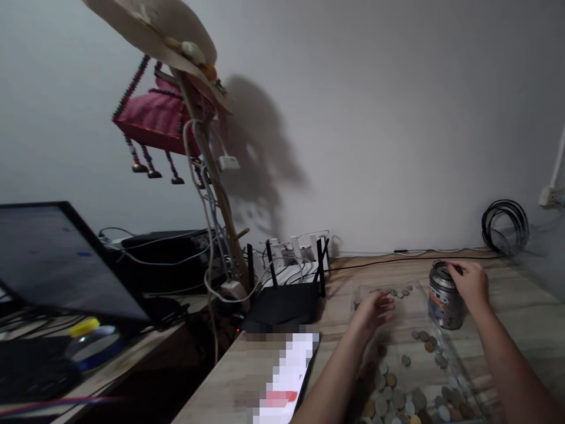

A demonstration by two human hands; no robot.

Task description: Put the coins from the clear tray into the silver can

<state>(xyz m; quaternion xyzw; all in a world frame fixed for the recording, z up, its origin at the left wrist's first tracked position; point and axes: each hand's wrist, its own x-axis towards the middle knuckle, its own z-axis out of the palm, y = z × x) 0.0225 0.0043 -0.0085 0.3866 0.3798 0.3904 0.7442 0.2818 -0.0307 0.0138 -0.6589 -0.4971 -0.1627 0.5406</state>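
Right hand: yours is at the top of the metal tin, thumb and fingertips drawn narrow over the lid; whether anything sits between them, you cannot tell from this view.
Left hand: yours is loosely spread, fingers pointing to your right, with nothing visible in its grasp; it hangs over the far part of the clear tray.
Tin position: on the wooden tabletop to your right, between your two forearms and just beyond the tray's near coins; contact with the tray wall cannot be confirmed.
Tin long axis: upright, lid end up, base down on the wood.
Tin facing: the printed side, with a patch of orange and white lettering, is turned toward you; the wording is too small to read.
Coins: silver and brass-coloured, lying thickest in the tray's near part, with a smaller group beyond your left hand.
Phone: flat at your left forearm, screen up and lit, long axis running away from you.
Router: black, beyond the phone, antennas raised.
Cable coil: black, against the wall at your far right.
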